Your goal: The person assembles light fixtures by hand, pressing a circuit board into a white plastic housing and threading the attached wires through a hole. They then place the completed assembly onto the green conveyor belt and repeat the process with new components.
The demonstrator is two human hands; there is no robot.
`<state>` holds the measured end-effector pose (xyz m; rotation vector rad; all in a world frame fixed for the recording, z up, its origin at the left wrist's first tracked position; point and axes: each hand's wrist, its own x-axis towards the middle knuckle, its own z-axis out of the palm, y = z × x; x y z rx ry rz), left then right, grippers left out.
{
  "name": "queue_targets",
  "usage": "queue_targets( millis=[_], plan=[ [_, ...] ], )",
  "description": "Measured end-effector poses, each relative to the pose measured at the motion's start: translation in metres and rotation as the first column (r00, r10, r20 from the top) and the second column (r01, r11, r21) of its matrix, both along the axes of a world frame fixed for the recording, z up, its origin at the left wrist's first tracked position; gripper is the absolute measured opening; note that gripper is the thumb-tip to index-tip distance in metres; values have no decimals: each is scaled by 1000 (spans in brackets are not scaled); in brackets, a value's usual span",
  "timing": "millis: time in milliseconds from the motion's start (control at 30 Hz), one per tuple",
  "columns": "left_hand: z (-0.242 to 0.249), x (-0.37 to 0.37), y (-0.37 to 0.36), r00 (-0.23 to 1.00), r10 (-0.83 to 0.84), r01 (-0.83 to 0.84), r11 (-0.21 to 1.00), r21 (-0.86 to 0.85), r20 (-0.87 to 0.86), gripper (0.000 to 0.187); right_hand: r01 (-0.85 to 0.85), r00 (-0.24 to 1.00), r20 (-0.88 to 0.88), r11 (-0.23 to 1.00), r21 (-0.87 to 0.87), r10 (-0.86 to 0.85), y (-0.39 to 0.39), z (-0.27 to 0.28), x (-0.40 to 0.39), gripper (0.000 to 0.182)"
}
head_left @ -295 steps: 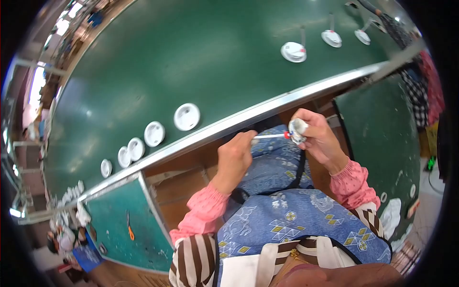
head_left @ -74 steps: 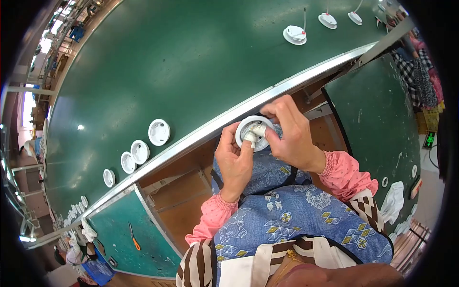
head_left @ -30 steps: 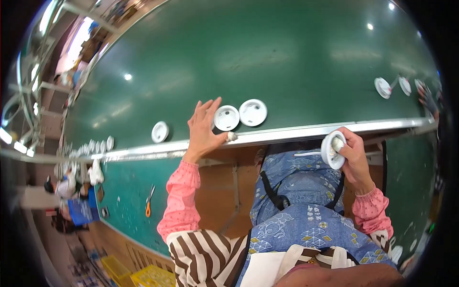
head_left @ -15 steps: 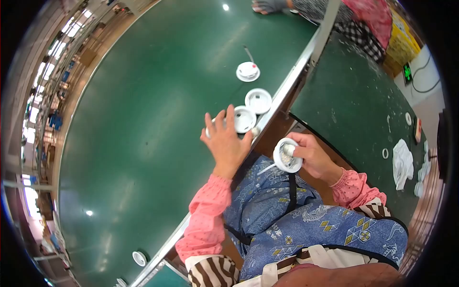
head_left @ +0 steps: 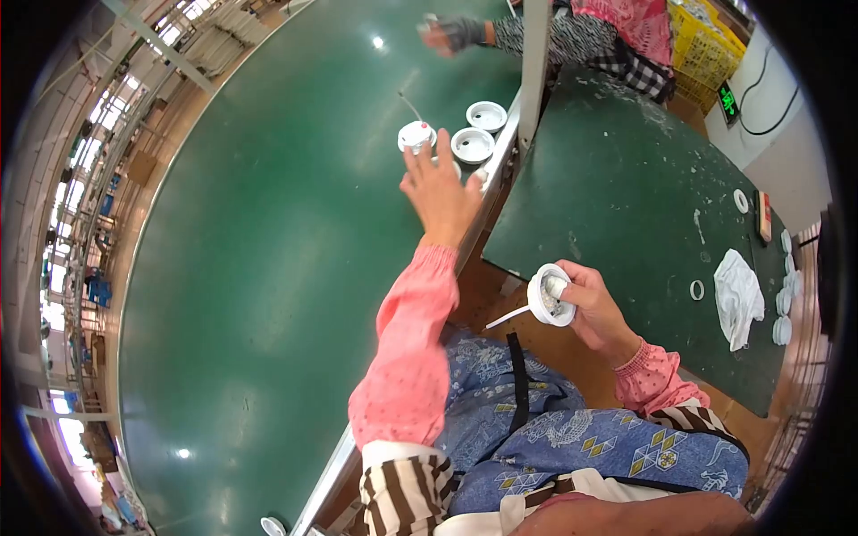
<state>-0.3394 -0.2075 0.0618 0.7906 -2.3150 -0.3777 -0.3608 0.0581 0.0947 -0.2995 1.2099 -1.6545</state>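
Head view, 12 o'clock at top. Change versus half a second ago: the nearer open dish [head_left: 472, 146] and the farther open dish [head_left: 486, 116] now sit level with the red-dotted piece [head_left: 416, 137], which was ahead of them. Probably means your left hand is shifting dishes along the edge while the right one just keeps hold of the white cup [head_left: 540, 302]; that cup is unchanged, off the tabletop [head_left: 268, 268], about 4 o'clock of centre.

Left hand [head_left: 442, 201]: back up, arm running up from 6 toward 12, pink sleeve [head_left: 411, 330] over the tabletop. Fingers spread wide, tips toward 12, thumb toward 1. A half-hidden dish [head_left: 458, 168] shows under them; can't tell if you're touching it. Red-dotted piece is right at your fingertips on the 11 o'clock side, contact unclear too.

Right hand [head_left: 594, 304]: forearm in from 5 o'clock, fingers closed around the white cup's rim, thumb inside, cup tilted with its mouth toward the camera. Its stem [head_left: 508, 317] points to 8.

Co-worker's gloved hand [head_left: 442, 37], blurred, at 12, well apart from yours.
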Motion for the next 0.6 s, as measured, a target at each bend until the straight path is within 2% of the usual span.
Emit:
queue_targets(
  millis=[33,100,167,333,367,467,533,600],
  plan=[
    [11,18,7,999,-25,25,1000,-6,-39,72,19,1000,-14,1000,-11,-19,2,1,-1,19],
    [38,64,19,987,-151,163,938,305,-63,52,30,998,-50,999,-41,-32,3,2,-1,19],
    [51,117,42,935,-255,350,764,541,-245,39,-6,994,-109,997,-81,-2,-5,4,0,20],
    [62,196,106,874,-388,481,600,640,-293,29,-214,976,-80,965,-149,204,-37,3,29,23],
    [61,206,111,878,-405,470,632,616,-254,27,-258,965,-95,954,-153,246,-43,1,36,23],
    [63,231,120,919,-336,378,605,701,-206,24,-379,923,-143,910,-169,358,-54,4,52,24],
    [67,243,128,920,-303,385,569,726,-250,23,-449,890,-156,881,-148,428,-56,7,59,24],
    [62,255,134,921,-302,374,506,777,-247,23,-495,849,-263,864,-92,458,-58,10,69,23]
  ],
)
